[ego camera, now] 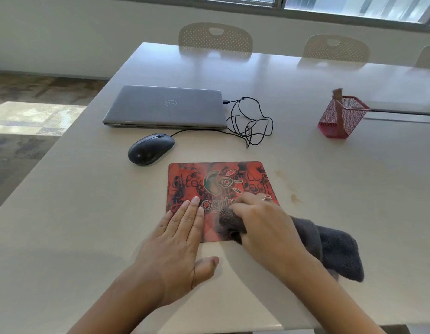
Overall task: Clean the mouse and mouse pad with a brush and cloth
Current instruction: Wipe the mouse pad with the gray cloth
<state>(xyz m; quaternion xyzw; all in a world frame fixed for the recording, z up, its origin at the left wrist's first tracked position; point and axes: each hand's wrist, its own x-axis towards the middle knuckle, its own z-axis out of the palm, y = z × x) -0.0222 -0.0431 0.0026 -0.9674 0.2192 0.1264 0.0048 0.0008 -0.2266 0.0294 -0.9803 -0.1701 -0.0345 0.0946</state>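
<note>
A red and black mouse pad (209,182) lies flat on the white table (329,189) in front of me. My left hand (182,239) rests flat, fingers together, on the pad's near left corner. My right hand (264,225) is closed on a dark grey cloth (334,249) and presses its bunched end onto the pad's near right part; the rest of the cloth trails to the right on the table. A black wired mouse (150,148) sits beyond the pad to the left. The brush handle (338,104) stands in a red mesh holder (341,119) at far right.
A shut grey laptop (165,107) lies behind the mouse, with the mouse's black cable (250,121) coiled at its right. Pale chairs (215,39) stand along the far edge. Brown stains (294,198) mark the table right of the pad. The table's left edge drops to the floor.
</note>
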